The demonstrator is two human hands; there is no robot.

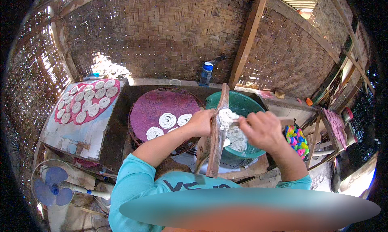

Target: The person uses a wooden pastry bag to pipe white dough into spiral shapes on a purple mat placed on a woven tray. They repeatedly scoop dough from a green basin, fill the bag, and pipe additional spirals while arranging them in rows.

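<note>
An upright, weathered wooden beam point(218, 131) stands in front of my chest. My left hand point(202, 122) is closed at its left side, with the fingertips hidden behind the wood. A lump of soft white dough point(227, 118) clings to the beam's right side. My right hand point(262, 129) is closed round a short wooden stick point(287, 122), whose inner end meets the dough. Below both hands sits a green basin point(246, 154) holding more white dough point(237, 139). To the left, a round tray with purple cloth point(157, 106) carries white coiled dough rounds point(167, 120), one partly behind my left forearm.
A board point(76, 137) at the left bears many coiled rounds on pink cloth point(97, 109). A blue bottle point(205, 75) stands by the woven wall point(161, 38). A fan point(54, 188) is at the lower left. Colourful small pieces point(297, 141) lie right of the basin.
</note>
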